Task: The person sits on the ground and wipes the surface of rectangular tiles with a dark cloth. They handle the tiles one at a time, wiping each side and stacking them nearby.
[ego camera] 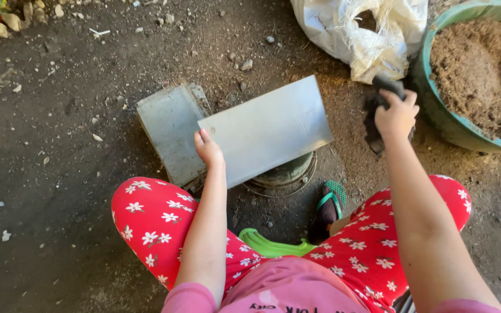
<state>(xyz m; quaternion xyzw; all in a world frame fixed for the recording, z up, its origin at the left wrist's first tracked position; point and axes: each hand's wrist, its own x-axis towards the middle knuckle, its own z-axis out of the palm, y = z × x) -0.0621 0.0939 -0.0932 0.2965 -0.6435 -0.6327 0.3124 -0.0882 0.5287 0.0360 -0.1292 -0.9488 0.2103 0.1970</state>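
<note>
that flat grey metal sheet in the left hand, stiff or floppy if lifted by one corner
The metal sheet probably stays stiff: held at one edge by the left hand, it shows no sag. Its smooth face looks slippery. Thin and broad, it likely feels light but could twist in the grip.

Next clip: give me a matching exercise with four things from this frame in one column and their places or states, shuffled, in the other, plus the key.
Things:
1. Metal sheet
2. Dark clump
3. Green basin
4. White sack

Places or states:
A. Filled with brown soil, at the right edge
B. Held at its corner by the left hand
C. Lying open at the top, beside the basin
D. Gripped in the right hand

Pairs: 1-B, 2-D, 3-A, 4-C
</note>
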